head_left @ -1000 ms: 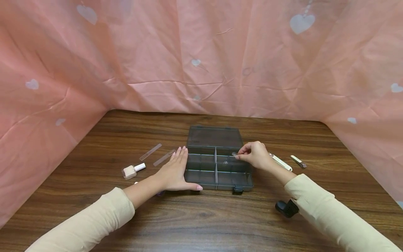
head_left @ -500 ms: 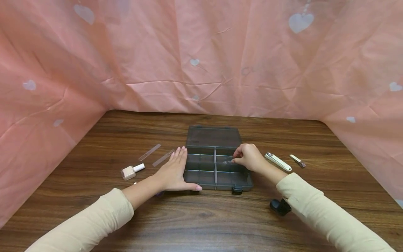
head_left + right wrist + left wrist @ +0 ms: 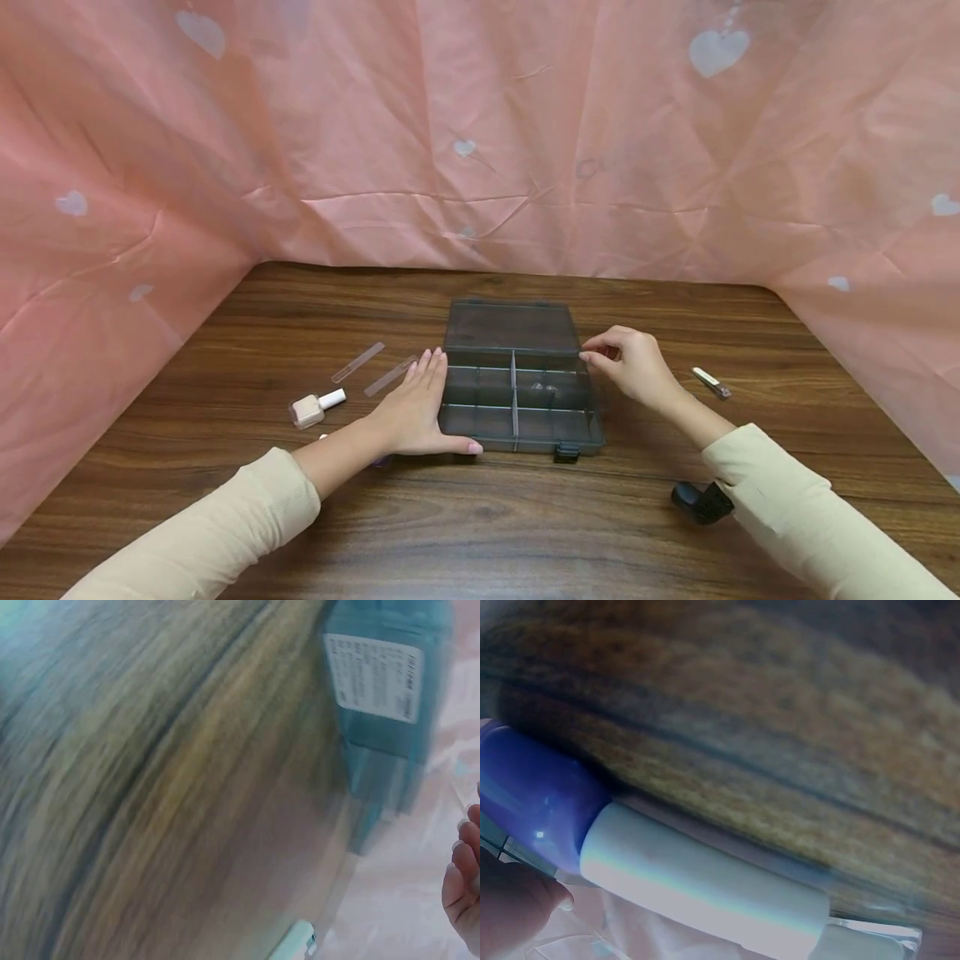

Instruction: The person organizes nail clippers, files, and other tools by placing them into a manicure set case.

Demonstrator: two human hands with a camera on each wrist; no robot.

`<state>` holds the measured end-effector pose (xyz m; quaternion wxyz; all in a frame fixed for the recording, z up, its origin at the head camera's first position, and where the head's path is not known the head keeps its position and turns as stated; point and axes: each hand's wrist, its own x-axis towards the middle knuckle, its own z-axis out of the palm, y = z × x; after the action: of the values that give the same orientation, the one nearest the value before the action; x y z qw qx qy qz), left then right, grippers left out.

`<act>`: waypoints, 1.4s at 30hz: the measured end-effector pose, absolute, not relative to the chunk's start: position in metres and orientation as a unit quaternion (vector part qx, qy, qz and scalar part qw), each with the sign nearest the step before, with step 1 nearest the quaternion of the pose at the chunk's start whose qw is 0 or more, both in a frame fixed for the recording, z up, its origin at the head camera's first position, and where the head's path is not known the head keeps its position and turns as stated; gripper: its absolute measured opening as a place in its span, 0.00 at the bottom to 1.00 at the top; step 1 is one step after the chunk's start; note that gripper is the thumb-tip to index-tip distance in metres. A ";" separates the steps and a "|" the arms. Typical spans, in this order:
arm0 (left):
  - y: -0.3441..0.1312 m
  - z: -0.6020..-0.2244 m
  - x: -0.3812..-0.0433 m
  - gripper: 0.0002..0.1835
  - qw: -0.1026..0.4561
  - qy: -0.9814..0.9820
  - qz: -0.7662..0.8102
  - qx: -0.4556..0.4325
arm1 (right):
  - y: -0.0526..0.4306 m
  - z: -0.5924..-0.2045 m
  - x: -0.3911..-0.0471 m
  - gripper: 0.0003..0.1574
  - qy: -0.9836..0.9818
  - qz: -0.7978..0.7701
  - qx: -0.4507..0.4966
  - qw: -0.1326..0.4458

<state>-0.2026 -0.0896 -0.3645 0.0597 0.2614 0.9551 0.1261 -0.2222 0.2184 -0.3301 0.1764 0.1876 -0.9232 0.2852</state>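
Observation:
A grey see-through compartment box (image 3: 495, 444) lies with its lid (image 3: 512, 325) folded back. My left hand (image 3: 412, 415) rests along its left side, fingers straight and thumb at the front corner. Just off the box's right side is my right hand (image 3: 632, 367), its fingers loosely bent and nothing visible between them; the right wrist view shows the fingers (image 3: 466, 859) at its edge. Two small clear pieces (image 3: 544, 387) lie in the back right compartment. A pale nail clipper (image 3: 294, 941) shows in the right wrist view, hidden by the right arm from the head camera.
Left of the box are two clear strips (image 3: 357, 362) and a beige nail polish bottle (image 3: 307, 411) with a white cap. A purple bottle (image 3: 536, 795) with a white cap lies under the left wrist. On the right sits a smaller nail clipper (image 3: 710, 382).
The right hand dipped into the back right compartment with a small clear piece, let it go, then drew back right, covering the larger clipper. A second piece now lies there. The left hand stayed put.

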 end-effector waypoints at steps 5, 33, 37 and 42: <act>-0.090 -0.365 -0.203 0.69 0.061 0.955 0.127 0.261 | 0.230 -0.321 -0.215 0.05 -0.911 0.293 0.178 0.229; -0.090 -0.365 -0.203 0.69 0.059 0.955 0.125 0.262 | 0.300 -0.343 -0.191 0.16 -0.940 0.282 0.074 0.175; -0.090 -0.366 -0.204 0.69 0.054 0.955 0.125 0.265 | 0.306 -0.347 -0.189 0.18 -0.948 0.269 0.066 0.154; -0.089 -0.365 -0.204 0.69 0.052 0.954 0.124 0.267 | 0.312 -0.355 -0.187 0.18 -0.954 0.250 0.039 0.159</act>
<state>-0.2037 -0.0895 -0.3653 0.0522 0.2669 0.9542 0.1243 -0.1868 0.3120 -0.3546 0.1587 0.0386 -0.9544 0.2500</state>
